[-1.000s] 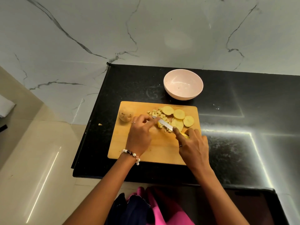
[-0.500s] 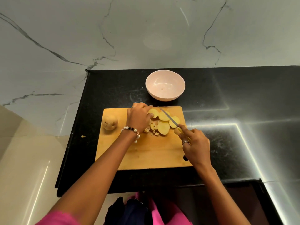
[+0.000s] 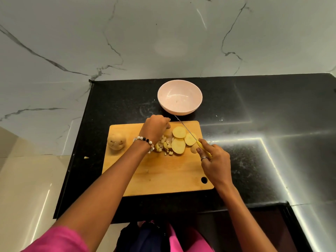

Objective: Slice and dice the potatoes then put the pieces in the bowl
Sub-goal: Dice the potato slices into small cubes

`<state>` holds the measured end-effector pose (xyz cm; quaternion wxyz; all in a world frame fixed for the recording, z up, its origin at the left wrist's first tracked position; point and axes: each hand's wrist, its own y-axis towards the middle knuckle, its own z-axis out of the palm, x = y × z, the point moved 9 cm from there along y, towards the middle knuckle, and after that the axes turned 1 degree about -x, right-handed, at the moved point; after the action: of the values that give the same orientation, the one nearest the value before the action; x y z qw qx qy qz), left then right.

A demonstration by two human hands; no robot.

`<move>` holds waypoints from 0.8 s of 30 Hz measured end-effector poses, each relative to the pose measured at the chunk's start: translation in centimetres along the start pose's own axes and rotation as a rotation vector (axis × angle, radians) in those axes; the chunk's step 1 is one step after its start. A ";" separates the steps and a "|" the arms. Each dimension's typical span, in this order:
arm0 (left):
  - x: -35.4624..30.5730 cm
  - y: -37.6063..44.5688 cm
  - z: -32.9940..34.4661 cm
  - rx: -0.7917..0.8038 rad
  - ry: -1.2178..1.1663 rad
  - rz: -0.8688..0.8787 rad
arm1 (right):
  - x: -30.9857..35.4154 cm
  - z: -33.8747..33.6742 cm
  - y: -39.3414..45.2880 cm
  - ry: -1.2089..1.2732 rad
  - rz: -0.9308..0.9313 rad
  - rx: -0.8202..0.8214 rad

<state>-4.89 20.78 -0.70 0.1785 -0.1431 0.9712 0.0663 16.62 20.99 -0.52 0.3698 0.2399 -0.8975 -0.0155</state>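
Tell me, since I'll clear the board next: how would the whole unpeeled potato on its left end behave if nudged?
The whole unpeeled potato looks round and uncut, so it would probably roll rather than slide. It sits near the left edge of the wooden cutting board, so it might drop onto the black counter. It probably feels firm.

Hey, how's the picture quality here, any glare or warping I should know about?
Head view: bright strip-light glare streaks across the black countertop right of the cutting board; wide-angle bending of the counter edges; bowl, potato slices and knife reasonably sharp.
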 end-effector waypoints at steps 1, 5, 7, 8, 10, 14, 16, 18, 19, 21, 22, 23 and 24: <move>0.1 -0.3 -0.8 -0.077 -0.056 0.001 | 0.1 0.2 -0.1 0.008 -0.004 0.006; 2.6 -2.1 -3.8 -0.360 -0.449 -0.185 | 0.9 0.7 -0.4 0.038 -0.026 0.017; 4.4 -3.0 -3.7 -0.361 -0.689 -0.364 | 1.3 0.8 -0.5 0.054 -0.035 0.014; 5.1 -3.5 -3.3 -0.340 -0.814 -0.445 | 1.5 0.8 -0.6 0.064 -0.038 0.014; 5.8 -4.2 -2.4 -0.286 -1.011 -0.574 | 1.7 1.1 -0.7 0.089 -0.030 0.016; 6.5 -5.4 -1.1 -0.281 -1.086 -0.701 | 2.2 1.4 -1.2 0.119 -0.011 0.024; 6.6 -5.5 -0.8 -0.304 -0.988 -0.716 | 2.3 1.3 -1.4 0.107 -0.001 0.017; 6.4 -5.5 -0.5 -0.310 -0.912 -0.733 | 2.0 1.1 -1.6 0.112 0.034 0.005; 6.1 -5.4 -0.4 -0.306 -0.889 -0.737 | 1.7 0.9 -1.6 0.114 0.052 -0.001; 5.7 -5.2 -0.2 -0.293 -0.877 -0.742 | 1.3 0.6 -1.8 0.111 0.080 -0.013; 5.6 -5.0 0.0 -0.283 -0.892 -0.748 | 1.2 0.4 -1.9 0.109 0.089 -0.020; 5.6 -4.9 0.2 -0.270 -0.908 -0.756 | 1.0 0.2 -2.0 0.108 0.096 -0.028; 5.7 -4.8 0.3 -0.252 -0.919 -0.762 | 0.9 0.1 -2.1 0.110 0.102 -0.034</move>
<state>-8.42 14.81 -3.43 0.5722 -0.4572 0.6600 0.1674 16.87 18.71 -0.41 0.4228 0.1882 -0.8865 0.0013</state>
